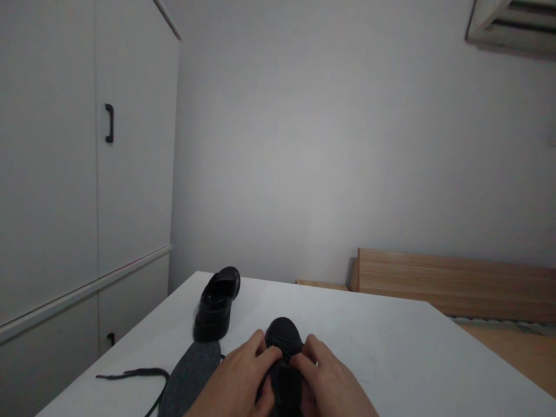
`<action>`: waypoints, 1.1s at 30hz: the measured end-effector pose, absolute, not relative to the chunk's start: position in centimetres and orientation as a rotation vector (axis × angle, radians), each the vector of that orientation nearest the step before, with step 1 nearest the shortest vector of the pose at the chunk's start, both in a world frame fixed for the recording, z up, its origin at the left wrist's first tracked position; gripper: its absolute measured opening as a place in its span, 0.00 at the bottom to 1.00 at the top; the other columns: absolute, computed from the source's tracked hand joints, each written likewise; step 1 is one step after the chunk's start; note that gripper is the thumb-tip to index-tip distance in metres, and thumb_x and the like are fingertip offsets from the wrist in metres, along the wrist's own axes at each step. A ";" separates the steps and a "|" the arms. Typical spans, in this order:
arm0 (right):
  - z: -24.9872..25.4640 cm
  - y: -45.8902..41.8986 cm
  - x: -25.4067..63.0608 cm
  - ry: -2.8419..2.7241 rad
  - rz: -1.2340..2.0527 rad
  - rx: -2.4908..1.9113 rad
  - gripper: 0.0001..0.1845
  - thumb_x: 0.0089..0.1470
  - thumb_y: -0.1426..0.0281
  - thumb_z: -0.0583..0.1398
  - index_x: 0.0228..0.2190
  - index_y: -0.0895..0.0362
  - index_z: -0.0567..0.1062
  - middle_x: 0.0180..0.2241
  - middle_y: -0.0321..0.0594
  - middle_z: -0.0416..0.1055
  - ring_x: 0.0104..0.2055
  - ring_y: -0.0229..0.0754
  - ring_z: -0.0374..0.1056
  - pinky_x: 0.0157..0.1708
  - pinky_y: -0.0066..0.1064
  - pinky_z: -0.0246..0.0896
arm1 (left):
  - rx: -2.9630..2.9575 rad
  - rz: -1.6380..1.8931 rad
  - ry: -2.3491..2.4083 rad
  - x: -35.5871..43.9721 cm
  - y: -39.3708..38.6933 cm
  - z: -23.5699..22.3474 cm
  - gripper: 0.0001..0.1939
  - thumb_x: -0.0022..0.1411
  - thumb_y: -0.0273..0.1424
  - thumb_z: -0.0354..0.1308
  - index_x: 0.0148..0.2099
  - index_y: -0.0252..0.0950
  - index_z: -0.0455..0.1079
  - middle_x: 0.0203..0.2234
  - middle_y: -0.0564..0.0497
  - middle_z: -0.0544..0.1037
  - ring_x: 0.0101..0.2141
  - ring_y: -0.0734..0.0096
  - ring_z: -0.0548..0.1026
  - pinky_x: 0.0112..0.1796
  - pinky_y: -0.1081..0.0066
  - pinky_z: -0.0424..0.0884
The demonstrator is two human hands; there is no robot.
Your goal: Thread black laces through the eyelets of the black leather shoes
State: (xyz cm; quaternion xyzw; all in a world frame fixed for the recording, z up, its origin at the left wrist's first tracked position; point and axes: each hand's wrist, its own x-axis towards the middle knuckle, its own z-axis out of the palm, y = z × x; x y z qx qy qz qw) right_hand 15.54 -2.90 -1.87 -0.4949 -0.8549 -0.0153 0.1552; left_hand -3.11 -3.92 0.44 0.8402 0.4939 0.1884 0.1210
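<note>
A black shoe (283, 335) lies on the white table (365, 347) in front of me, toe pointing away. My left hand (247, 370) grips its left side, thumb and fingers bent in near the shoe's opening. From the right, my right hand (325, 370) holds the same shoe, with its fingertips close to the left hand's. The fingers cover much of the shoe's middle; whether they pinch a lace or the upper, I cannot tell. Beside my left hand are a dark grey insole (191, 376) and a loose black shoelace (145, 372).
Another black shoe (216, 304) stands farther back on the table's left, touching or overlapping the insole's far end. White cabinets (134, 174) with black handles line the left side. A wooden headboard (452, 281) is behind the table at right, under a wall-mounted unit (516, 29).
</note>
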 end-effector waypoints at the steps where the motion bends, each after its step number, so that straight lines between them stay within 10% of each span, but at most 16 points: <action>1: -1.9 -3.0 15.3 -2.445 -0.078 -1.447 0.25 0.47 0.87 0.54 0.41 0.55 0.79 0.44 0.50 0.74 0.41 0.50 0.75 0.39 0.37 0.73 | 2.446 0.548 1.458 -3.0 -3.9 0.3 0.19 0.58 0.19 0.49 0.48 0.37 0.73 0.43 0.43 0.73 0.42 0.59 0.77 0.43 0.65 0.73; 18: 0.5 -3.9 12.8 -2.515 -0.179 -1.672 0.29 0.53 0.90 0.50 0.52 0.61 0.74 0.56 0.56 0.70 0.56 0.56 0.68 0.47 0.41 0.72 | 2.418 0.365 1.691 -1.5 -3.6 0.3 0.24 0.60 0.17 0.44 0.56 0.31 0.69 0.56 0.36 0.70 0.54 0.52 0.72 0.55 0.56 0.68; 33: -2.5 -2.5 15.1 -2.306 -0.262 -1.203 0.15 0.54 0.84 0.53 0.38 0.56 0.72 0.39 0.46 0.73 0.37 0.49 0.71 0.35 0.38 0.71 | 2.574 0.725 1.555 -1.4 -3.2 -0.1 0.15 0.60 0.18 0.49 0.38 0.35 0.76 0.42 0.42 0.76 0.43 0.55 0.75 0.42 0.59 0.73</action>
